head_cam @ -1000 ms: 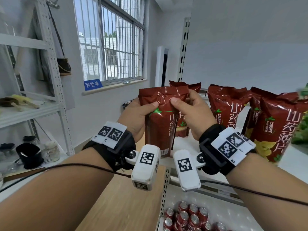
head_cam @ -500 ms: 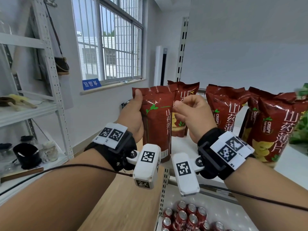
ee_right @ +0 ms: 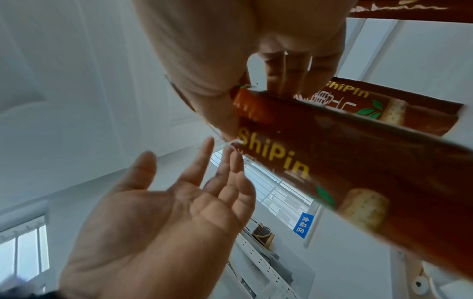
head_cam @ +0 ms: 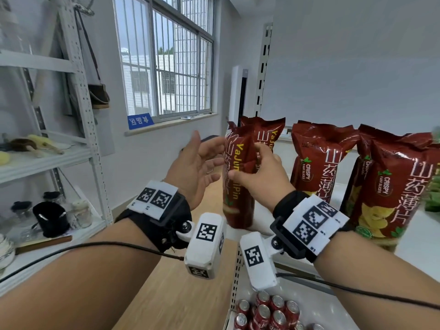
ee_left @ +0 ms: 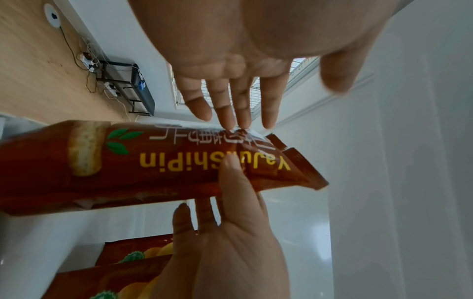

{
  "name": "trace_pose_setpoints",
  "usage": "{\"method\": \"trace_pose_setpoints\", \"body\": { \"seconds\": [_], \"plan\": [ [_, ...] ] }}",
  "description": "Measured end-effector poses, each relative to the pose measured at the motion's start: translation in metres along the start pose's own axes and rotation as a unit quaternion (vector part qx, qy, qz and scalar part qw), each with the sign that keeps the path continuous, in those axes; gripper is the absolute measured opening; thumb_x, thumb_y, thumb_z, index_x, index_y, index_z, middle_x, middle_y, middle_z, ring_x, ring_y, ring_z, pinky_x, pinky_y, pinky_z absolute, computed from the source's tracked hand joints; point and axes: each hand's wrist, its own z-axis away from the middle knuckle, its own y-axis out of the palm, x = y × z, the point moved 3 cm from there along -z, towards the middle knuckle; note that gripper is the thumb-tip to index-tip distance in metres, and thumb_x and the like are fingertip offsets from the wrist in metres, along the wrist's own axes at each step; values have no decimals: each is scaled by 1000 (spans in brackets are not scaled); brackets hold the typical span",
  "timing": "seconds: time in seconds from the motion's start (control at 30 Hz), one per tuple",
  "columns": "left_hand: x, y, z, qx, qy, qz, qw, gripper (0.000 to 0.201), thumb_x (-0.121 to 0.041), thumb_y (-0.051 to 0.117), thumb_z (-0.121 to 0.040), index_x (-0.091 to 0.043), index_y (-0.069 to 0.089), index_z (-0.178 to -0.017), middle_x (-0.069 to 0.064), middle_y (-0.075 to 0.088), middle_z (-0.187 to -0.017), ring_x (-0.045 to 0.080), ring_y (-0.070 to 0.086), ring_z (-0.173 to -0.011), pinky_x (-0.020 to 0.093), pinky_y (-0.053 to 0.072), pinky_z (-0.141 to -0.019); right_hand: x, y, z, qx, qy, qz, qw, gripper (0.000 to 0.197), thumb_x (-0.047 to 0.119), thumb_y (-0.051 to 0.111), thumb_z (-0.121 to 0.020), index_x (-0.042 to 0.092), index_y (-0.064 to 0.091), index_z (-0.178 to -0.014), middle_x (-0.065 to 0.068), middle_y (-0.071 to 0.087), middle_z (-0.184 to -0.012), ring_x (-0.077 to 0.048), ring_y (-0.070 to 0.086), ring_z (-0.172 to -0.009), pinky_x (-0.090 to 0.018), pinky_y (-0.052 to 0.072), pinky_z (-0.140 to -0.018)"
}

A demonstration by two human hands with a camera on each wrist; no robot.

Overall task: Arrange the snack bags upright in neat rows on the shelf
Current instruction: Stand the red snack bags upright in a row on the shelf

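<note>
At the near left end of the white shelf (head_cam: 414, 239), one snack bag (head_cam: 238, 184) stood upright on its base, turned edge-on so its narrow side faced the camera. The right hand (head_cam: 264, 179) pinched it, thumb on the near face and fingers curled round the far side. The left hand (head_cam: 190, 170) was spread, fingers straight; in the left wrist view its fingertips (ee_left: 240, 121) lay at the bag's left edge, though whether they touched I could not tell.

The step in hand looked like squaring this bag up at the row's left end. The next move probably called for turning it so its front faced outward like its neighbours, then letting go gently so it did not topple.

A second bag (head_cam: 267, 136) stood just behind it, and two more bags (head_cam: 319, 167) (head_cam: 390, 186) stood to the right, leaving little room to twist. Red cans (head_cam: 266, 313) sat on the shelf below. A grey rack (head_cam: 78, 96) with jars stood far left, well apart.
</note>
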Motion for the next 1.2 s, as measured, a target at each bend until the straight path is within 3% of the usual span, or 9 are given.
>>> {"method": "trace_pose_setpoints", "body": {
  "seconds": [0.07,0.23,0.33,0.57,0.73,0.9,1.0,1.1,1.2],
  "plan": [
    [3,2,-1,-28,12,-24,999,25,-28,49,-93,-21,62,-113,-5,67,-93,14,54,-89,28,40,-70,-4,-2,-3,6,8,-63,998,44,20,70,-80,36,45,-112,6,54,-112,-11,57,-98,-43,48,-96],
    [21,7,-4,-7,-19,-91,996,59,15,45,-82,-22,47,-126,0,65,-91,6,63,-74,19,49,-62,-13,-4,-7,58,32,-162,985,35,6,58,-89,28,47,-113,0,57,-118,-23,58,-110,-49,48,-95],
    [29,5,-4,10,-40,-88,995,43,14,54,-81,-16,56,-112,-4,73,-80,4,69,-67,14,51,-53,-19,-4,-10,70,38,-192,978,33,6,55,-90,28,47,-113,2,58,-114,-21,59,-107,-46,51,-92],
    [29,-20,-29,-64,-19,-86,994,38,2,70,-76,-20,60,-105,3,71,-98,11,71,-75,20,54,-59,-39,-1,-35,-15,146,-179,973,59,19,64,-84,18,33,-134,2,51,-114,-9,53,-88,-17,42,-48],
    [32,-48,-61,-64,-29,-90,993,43,-1,73,-75,-20,57,-111,-1,73,-96,13,72,-78,24,54,-63,-44,10,-66,-99,189,-79,974,56,18,65,-78,9,34,-124,-10,51,-121,-26,54,-104,-31,47,-73],
    [35,-67,-93,-27,-39,-101,994,52,-4,75,-74,-16,56,-120,1,72,-103,16,71,-87,31,55,-74,-49,16,-94,-188,222,-49,956,85,28,72,-76,11,17,-138,-14,44,-132,-32,46,-121,-44,42,-101],
    [40,-76,-111,-5,-42,-108,993,52,-7,76,-74,-14,57,-121,2,72,-106,20,70,-93,39,54,-86,-53,19,-103,-209,210,-51,954,80,29,74,-75,14,26,-137,-8,56,-119,-30,54,-113,-36,45,-92],
    [46,-85,-130,-2,-33,-112,993,46,-11,77,-73,-18,61,-115,0,73,-102,20,71,-92,39,53,-85,-54,22,-100,-237,166,-53,956,48,23,77,-73,17,45,-109,4,59,-93,-22,61,-95,-28,44,-76],
    [55,-88,-151,-8,-32,-102,994,32,-11,78,-73,-26,63,-98,-4,75,-93,14,72,-81,36,55,-80,-55,24,-86,-240,132,-76,959,45,23,79,-70,20,47,-101,5,63,-92,-17,63,-89,-33,51,-80]
  ]
}}
